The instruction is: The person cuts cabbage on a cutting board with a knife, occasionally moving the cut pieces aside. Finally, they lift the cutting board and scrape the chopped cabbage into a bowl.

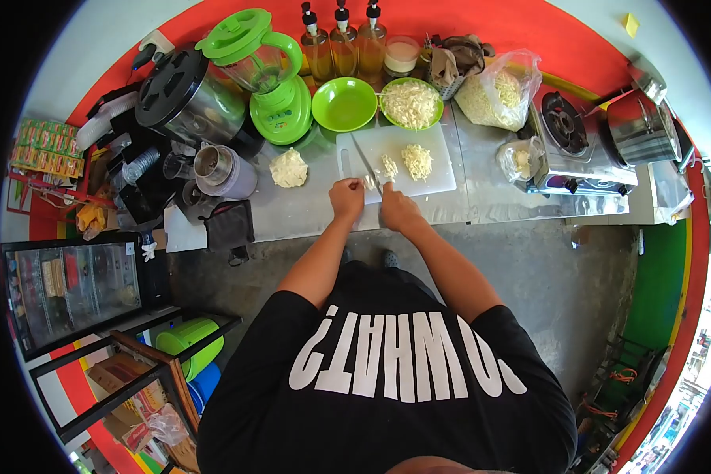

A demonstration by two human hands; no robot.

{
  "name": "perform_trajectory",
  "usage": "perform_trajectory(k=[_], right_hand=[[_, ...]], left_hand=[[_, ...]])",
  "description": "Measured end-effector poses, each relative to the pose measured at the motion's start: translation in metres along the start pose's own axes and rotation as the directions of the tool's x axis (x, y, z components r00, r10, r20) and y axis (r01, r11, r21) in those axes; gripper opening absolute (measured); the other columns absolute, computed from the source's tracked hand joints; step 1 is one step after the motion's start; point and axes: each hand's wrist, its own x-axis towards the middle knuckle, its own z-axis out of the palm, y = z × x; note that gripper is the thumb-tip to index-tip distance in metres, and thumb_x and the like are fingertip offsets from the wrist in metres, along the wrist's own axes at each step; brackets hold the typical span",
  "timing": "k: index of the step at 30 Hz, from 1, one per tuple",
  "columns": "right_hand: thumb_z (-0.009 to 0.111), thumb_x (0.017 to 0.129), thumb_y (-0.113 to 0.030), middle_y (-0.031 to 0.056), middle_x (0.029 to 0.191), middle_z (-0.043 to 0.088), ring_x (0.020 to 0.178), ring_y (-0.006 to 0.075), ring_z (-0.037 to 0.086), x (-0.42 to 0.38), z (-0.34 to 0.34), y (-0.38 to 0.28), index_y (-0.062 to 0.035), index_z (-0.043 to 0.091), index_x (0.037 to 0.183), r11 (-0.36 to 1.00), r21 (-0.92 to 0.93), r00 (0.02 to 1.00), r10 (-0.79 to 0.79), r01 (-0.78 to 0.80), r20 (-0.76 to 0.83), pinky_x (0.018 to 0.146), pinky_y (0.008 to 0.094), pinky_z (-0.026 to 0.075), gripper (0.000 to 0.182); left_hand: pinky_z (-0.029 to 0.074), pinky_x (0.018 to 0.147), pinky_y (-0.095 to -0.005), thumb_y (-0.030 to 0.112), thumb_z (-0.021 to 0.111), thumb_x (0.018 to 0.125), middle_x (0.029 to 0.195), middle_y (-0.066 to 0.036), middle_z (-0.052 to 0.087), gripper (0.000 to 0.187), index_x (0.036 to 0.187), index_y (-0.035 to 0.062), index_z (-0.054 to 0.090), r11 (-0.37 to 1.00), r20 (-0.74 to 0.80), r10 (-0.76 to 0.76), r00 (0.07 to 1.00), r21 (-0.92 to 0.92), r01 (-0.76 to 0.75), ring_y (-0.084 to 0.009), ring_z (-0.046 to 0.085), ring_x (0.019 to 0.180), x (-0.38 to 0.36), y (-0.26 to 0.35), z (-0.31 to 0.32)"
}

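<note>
On a white cutting board on the steel counter lie two small heaps of shredded cabbage. My right hand grips the handle of a knife, whose blade points away across the board. My left hand rests at the board's near left edge, fingers curled on a small pale piece of cabbage right beside the blade. Behind the board stand a green bowl full of shredded cabbage and an empty green bowl.
A cabbage chunk lies left of the board, with a green blender and a metal cup beyond. Three oil bottles line the back. To the right are a plastic bag of shreds, a gas stove and a steel pot.
</note>
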Motion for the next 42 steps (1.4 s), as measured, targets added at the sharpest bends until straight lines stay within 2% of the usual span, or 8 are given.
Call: perform_trajectory(k=[8, 16, 22, 25, 27, 31, 36, 42], right_hand=[[0.051, 0.091, -0.008, 0.0303, 0.097, 0.069, 0.094, 0.0470, 0.068, -0.031, 0.009, 0.014, 0.0002, 0.045, 0.118, 0.990, -0.088, 0.992, -0.106, 0.112, 0.066, 0.082, 0.0559, 0.054, 0.029], [0.054, 0.091, -0.015, 0.0311, 0.101, 0.068, 0.097, 0.0488, 0.067, -0.028, 0.008, 0.048, -0.0010, 0.044, 0.122, 0.997, -0.072, 0.999, -0.007, 0.010, 0.042, 0.085, 0.0576, 0.052, 0.035], [0.048, 0.094, -0.014, 0.0310, 0.108, 0.067, 0.102, 0.0479, 0.066, -0.029, -0.004, 0.073, -0.0015, 0.045, 0.122, 0.993, 0.004, 0.992, 0.121, -0.121, -0.029, 0.089, 0.0559, 0.051, 0.031], [0.049, 0.093, -0.015, 0.0303, 0.108, 0.068, 0.103, 0.0481, 0.066, -0.031, -0.009, 0.077, -0.0029, 0.047, 0.121, 0.988, -0.018, 0.987, 0.156, -0.157, -0.033, 0.089, 0.0567, 0.051, 0.030], [0.059, 0.091, -0.020, 0.0328, 0.106, 0.066, 0.101, 0.0500, 0.064, -0.033, -0.012, 0.075, -0.0026, 0.045, 0.122, 0.990, 0.054, 0.990, 0.133, -0.130, -0.055, 0.088, 0.0587, 0.049, 0.038], [0.060, 0.090, -0.019, 0.0304, 0.103, 0.067, 0.099, 0.0496, 0.063, -0.039, -0.017, 0.073, -0.0038, 0.048, 0.121, 0.993, 0.077, 0.990, 0.099, -0.091, -0.101, 0.086, 0.0592, 0.048, 0.036], [0.063, 0.085, -0.016, 0.0249, 0.099, 0.064, 0.099, 0.0448, 0.059, -0.035, -0.019, 0.106, -0.0016, 0.061, 0.100, 0.973, 0.124, 0.931, -0.143, 0.194, -0.336, 0.087, 0.0525, 0.046, 0.020], [0.067, 0.082, -0.013, 0.0226, 0.102, 0.064, 0.100, 0.0431, 0.058, -0.035, -0.031, 0.131, -0.0021, 0.069, 0.096, 0.942, 0.250, 0.853, -0.067, 0.226, -0.518, 0.092, 0.0482, 0.045, 0.018]], left_hand=[[0.056, 0.071, -0.0294, 0.004, 0.069, 0.081, 0.084, -0.010, 0.075, 0.017, 0.097, -0.0018, 0.074, 0.983, 0.169, -0.005, 0.986, -0.178, 0.035, -0.0171, 0.072, 0.074, 0.003, -0.017, -0.034], [0.055, 0.074, -0.0310, 0.005, 0.072, 0.075, 0.087, -0.011, 0.072, 0.020, 0.095, 0.0019, 0.072, 0.986, 0.168, 0.167, 0.972, -0.028, -0.165, -0.0207, 0.070, 0.079, 0.006, -0.022, -0.036], [0.054, 0.076, -0.0377, 0.008, 0.074, 0.074, 0.099, -0.011, 0.065, 0.039, 0.111, 0.0056, 0.065, 0.984, -0.018, 0.078, 0.997, 0.164, -0.074, -0.0257, 0.067, 0.083, 0.008, -0.025, -0.032], [0.054, 0.078, -0.0380, 0.009, 0.074, 0.074, 0.099, -0.011, 0.067, 0.041, 0.113, 0.0057, 0.064, 0.982, 0.065, 0.079, 0.995, 0.164, -0.088, -0.0262, 0.068, 0.085, 0.016, -0.034, -0.035], [0.054, 0.080, -0.0383, 0.009, 0.073, 0.074, 0.102, -0.011, 0.067, 0.041, 0.114, 0.0050, 0.064, 0.991, 0.096, 0.052, 0.994, 0.119, -0.063, -0.0269, 0.069, 0.086, 0.019, -0.038, -0.038], [0.053, 0.087, -0.0395, 0.013, 0.072, 0.076, 0.111, -0.014, 0.068, 0.046, 0.120, 0.0016, 0.063, 0.995, 0.114, -0.006, 0.994, 0.102, -0.005, -0.0297, 0.069, 0.095, 0.024, -0.040, -0.037], [0.051, 0.094, -0.0407, 0.016, 0.070, 0.075, 0.116, -0.021, 0.066, 0.056, 0.127, -0.0039, 0.059, 0.989, 0.092, -0.031, 0.995, 0.149, 0.017, -0.0347, 0.065, 0.108, 0.017, -0.014, -0.032], [0.049, 0.098, -0.0416, 0.016, 0.070, 0.075, 0.122, -0.026, 0.061, 0.064, 0.132, -0.0076, 0.053, 0.991, 0.150, -0.109, 0.983, 0.098, 0.095, -0.0373, 0.062, 0.114, 0.012, -0.018, -0.026]])
